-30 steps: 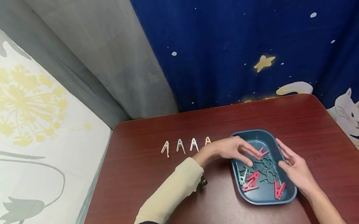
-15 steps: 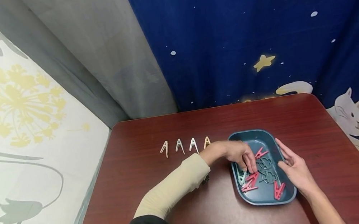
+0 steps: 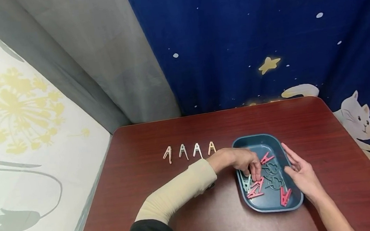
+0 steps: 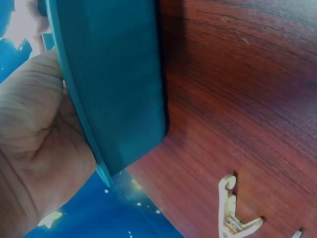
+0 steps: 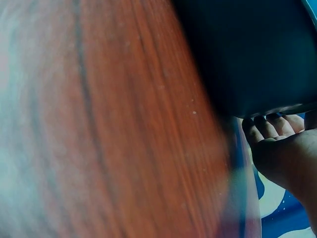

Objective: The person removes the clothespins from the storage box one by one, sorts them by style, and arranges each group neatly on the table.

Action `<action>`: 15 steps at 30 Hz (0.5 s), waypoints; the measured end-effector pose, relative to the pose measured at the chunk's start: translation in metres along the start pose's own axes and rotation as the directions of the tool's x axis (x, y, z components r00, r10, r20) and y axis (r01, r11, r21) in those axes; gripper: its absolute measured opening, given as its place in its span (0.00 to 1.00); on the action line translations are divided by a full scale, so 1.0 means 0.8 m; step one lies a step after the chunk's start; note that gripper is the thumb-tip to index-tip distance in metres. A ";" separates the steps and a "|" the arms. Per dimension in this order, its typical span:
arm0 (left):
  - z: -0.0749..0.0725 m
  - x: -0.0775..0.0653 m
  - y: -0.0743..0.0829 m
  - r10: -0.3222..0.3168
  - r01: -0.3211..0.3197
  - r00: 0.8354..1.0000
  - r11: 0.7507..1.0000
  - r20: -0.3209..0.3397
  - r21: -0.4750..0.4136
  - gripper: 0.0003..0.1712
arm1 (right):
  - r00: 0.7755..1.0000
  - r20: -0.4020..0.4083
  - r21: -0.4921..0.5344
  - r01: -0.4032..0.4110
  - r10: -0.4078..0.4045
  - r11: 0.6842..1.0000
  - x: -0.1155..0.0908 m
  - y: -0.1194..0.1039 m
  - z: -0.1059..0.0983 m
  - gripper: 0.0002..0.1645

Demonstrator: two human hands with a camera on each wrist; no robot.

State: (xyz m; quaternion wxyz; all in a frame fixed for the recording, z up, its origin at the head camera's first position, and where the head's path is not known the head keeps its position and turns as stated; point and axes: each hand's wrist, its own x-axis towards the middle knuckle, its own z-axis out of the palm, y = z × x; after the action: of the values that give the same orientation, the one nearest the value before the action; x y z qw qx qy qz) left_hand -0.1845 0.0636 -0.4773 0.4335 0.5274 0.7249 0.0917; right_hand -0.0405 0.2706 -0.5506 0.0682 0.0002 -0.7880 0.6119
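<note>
A blue-green tray point(image 3: 270, 205) on the table holds several pink clothespins point(image 3: 285, 196), a pale green clothespin point(image 3: 246, 184) and dark green wire-like outline shapes point(image 3: 272, 182). My left hand point(image 3: 242, 159) reaches over the tray's left rim with bent fingers pointing down. Its fingertips are beside a pink clothespin point(image 3: 258, 185) and the pale green one; whether they pinch anything is hidden. In the left wrist view, that hand's palm hangs over the tray rim point(image 4: 74, 94). My right hand point(image 3: 303, 175) holds the tray's right side, thumb at the rim and fingers along the outer wall.
Left of the tray, a row of clothespins stands on the reddish-brown table point(image 3: 215, 216): pinkish point(image 3: 167, 154), pale grey-green point(image 3: 183, 151), white point(image 3: 197, 150) and yellow point(image 3: 211, 147). A starry blue curtain point(image 3: 219, 52) hangs behind the table's far edge.
My left hand has moved from above the middle of the tray down to its left side, its fingers drawn together near the clothespins. The right hand stays at the tray's side.
</note>
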 end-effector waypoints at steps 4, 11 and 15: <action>0.001 -0.002 0.000 0.022 -0.019 0.999 0.997 -0.031 0.081 0.18 | 1.000 -0.005 -0.012 0.005 -0.005 1.000 0.001 -0.001 0.000 0.45; 0.006 -0.002 -0.005 0.063 -0.060 0.995 0.997 -0.073 0.040 0.13 | 1.000 -0.004 -0.013 -0.010 0.010 1.000 0.001 -0.001 -0.001 0.45; 0.008 -0.002 -0.010 0.088 -0.095 0.989 0.994 -0.119 -0.054 0.11 | 1.000 -0.004 -0.016 -0.016 0.016 1.000 0.000 -0.001 -0.001 0.45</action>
State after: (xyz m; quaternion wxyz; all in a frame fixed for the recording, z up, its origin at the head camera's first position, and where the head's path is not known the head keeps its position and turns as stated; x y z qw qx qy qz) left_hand -0.1856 0.0568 -0.4853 0.4014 0.5410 0.7208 0.1634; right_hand -0.0402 0.2709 -0.5501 0.0649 -0.0077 -0.7928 0.6059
